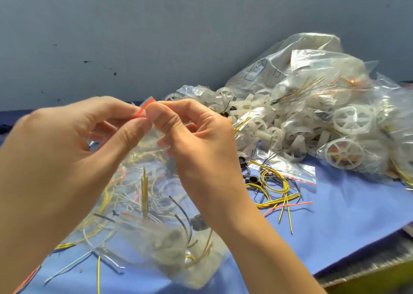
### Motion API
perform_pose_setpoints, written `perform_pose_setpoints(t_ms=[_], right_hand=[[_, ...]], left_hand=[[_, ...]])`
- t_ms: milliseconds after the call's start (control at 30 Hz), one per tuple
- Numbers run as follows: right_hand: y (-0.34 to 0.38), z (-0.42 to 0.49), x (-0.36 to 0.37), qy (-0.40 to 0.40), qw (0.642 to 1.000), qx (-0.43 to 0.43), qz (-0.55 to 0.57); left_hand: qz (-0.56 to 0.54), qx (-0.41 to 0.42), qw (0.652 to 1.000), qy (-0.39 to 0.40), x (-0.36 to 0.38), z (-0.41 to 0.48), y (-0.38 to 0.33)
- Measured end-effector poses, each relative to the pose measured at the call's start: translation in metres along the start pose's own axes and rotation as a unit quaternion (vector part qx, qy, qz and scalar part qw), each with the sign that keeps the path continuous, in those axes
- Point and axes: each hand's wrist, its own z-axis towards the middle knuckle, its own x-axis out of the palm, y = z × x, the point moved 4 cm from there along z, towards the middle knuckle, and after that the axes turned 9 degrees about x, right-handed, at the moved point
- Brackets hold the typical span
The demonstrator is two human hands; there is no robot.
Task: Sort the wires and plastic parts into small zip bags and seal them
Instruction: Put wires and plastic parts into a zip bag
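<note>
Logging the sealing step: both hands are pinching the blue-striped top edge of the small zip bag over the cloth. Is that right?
Not quite: the stripe is red, not blue. The head view shows the left hand and the right hand pinching the red-striped top edge of the small zip bag over the cloth.
</note>
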Motion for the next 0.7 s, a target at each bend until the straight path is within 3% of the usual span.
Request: perform_pose_setpoints(t_ms=[433, 700], right_hand=[[-0.003, 0.005, 0.002, -0.036, 0.993, -0.065, -0.091], [-0.011, 0.016, -0.017, -0.102, 0.994, -0.007, -0.039]], left_hand=[[0.007, -0.017, 1.000, -0.014, 0.011, 0.001, -0.008], [0.086, 0.022, 0.996, -0.018, 0.014, 0.000, -0.033]])
